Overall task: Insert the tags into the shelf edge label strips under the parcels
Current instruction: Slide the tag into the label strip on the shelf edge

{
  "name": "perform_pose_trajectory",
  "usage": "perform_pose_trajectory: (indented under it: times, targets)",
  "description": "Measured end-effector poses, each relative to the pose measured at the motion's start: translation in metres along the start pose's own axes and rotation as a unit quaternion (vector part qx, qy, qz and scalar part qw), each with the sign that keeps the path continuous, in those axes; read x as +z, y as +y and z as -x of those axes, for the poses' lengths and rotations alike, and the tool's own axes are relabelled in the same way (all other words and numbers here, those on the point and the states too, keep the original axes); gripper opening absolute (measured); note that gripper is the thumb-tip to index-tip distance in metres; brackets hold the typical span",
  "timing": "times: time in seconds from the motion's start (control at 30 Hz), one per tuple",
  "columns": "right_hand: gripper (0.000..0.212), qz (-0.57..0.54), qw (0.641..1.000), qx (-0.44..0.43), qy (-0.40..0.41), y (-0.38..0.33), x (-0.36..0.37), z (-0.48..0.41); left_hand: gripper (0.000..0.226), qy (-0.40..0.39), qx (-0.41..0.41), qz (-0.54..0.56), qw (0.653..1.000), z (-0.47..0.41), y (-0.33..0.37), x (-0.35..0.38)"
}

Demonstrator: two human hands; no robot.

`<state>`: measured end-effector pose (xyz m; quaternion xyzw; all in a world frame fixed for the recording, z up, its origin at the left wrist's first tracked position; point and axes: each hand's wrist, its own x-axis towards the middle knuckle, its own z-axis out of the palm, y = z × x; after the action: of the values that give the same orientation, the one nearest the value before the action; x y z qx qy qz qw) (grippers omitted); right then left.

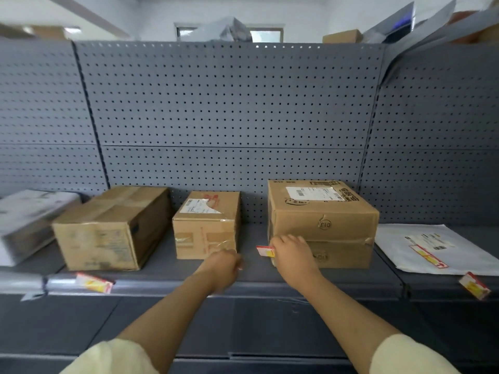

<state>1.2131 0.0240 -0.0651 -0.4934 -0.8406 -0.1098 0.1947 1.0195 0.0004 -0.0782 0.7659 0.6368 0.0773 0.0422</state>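
Observation:
Three cardboard parcels stand on the grey shelf (253, 268): a wide one (108, 228) at the left, a small one (206, 225) in the middle and a large one (321, 220) at the right. My right hand (291, 252) holds a red and yellow tag (265, 250) in front of the large parcel's lower left corner. My left hand (225, 265) is blurred, its fingers curled, just below the small parcel. One tag (94, 282) sits in the label strip (167, 286) under the wide parcel. Another tag (474, 286) sits at the shelf edge under a white mailer (432, 249).
A grey perforated back panel (232, 109) rises behind the parcels. A pale wrapped package (24, 222) lies at the far left. Boxes and plastic bags (405, 25) rest on top of the shelving. A lower shelf (243, 333) lies under my forearms.

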Motion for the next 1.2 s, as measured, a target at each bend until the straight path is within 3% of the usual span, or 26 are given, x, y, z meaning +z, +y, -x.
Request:
perform_pose_trajectory:
  times: [0.23, 0.5, 0.73, 0.97, 1.2]
  targets:
    - [0.023, -0.024, 0.999, 0.025, -0.020, -0.088, 0.019, -0.022, 0.034, -0.042, -0.080, 0.015, 0.996, 0.044, -0.090, -0.010]
    - [0.021, -0.024, 0.995, 0.074, -0.060, -0.156, 0.027, -0.026, 0.036, -0.068, -0.029, 0.005, 0.997, 0.054, -0.120, -0.007]
    - [0.018, -0.006, 0.990, 0.100, -0.104, -0.161, 0.026, -0.018, 0.046, -0.085, -0.011, -0.009, 0.996, 0.060, -0.117, 0.008]
    - [0.019, 0.012, 0.989, 0.119, -0.088, -0.157, 0.028, -0.022, 0.069, -0.056, 0.016, -0.101, 0.993, 0.056, -0.118, 0.025]
    - [0.016, -0.013, 0.992, 0.107, -0.062, -0.152, 0.039, -0.017, 0.059, -0.031, 0.012, -0.087, 0.996, 0.055, -0.117, 0.029]
